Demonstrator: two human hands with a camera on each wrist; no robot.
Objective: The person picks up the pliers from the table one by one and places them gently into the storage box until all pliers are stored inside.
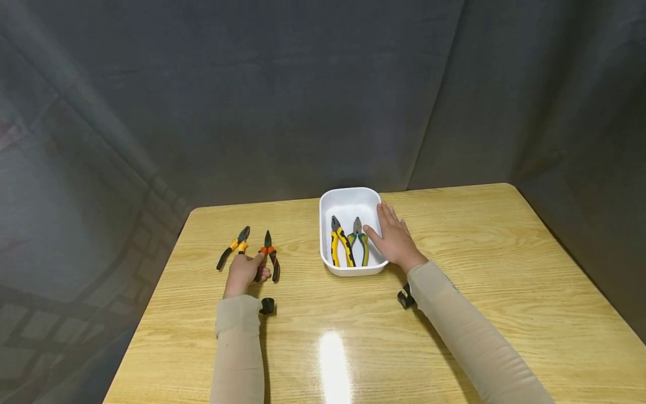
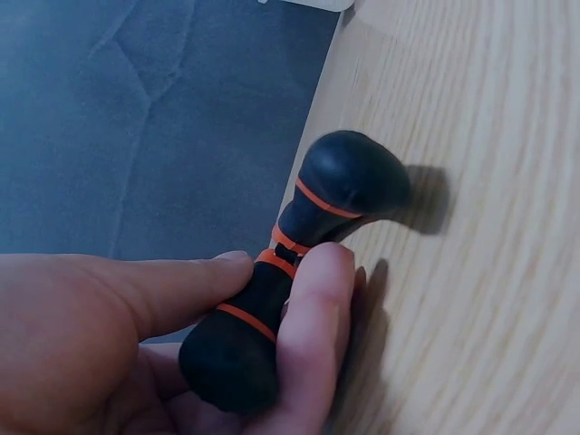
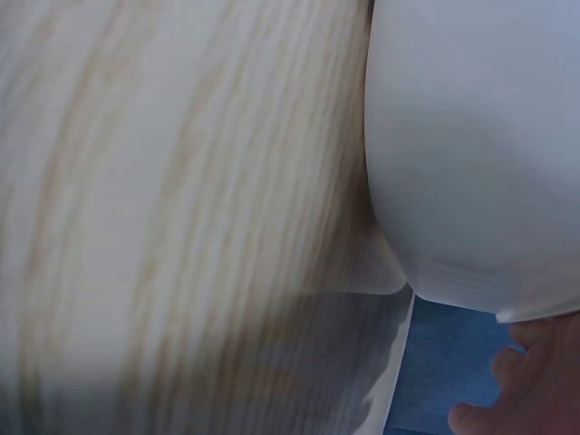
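My left hand pinches one handle of the black-and-orange needle-nose pliers between thumb and fingers. In the left wrist view the handles of these pliers stand spread, and the second one is free of the hand. Just left of them lie combination pliers with yellow-and-black handles, partly hidden by the left hand. My right hand rests with straight fingers on the right rim of a white plastic tray, its thumb reaching over the inside. In the tray lie yellow-and-black pliers and green-handled pliers.
The tray stands near the back edge of the wooden table. A dark curtain hangs behind and along the sides. Black wrist devices sit at both sleeves.
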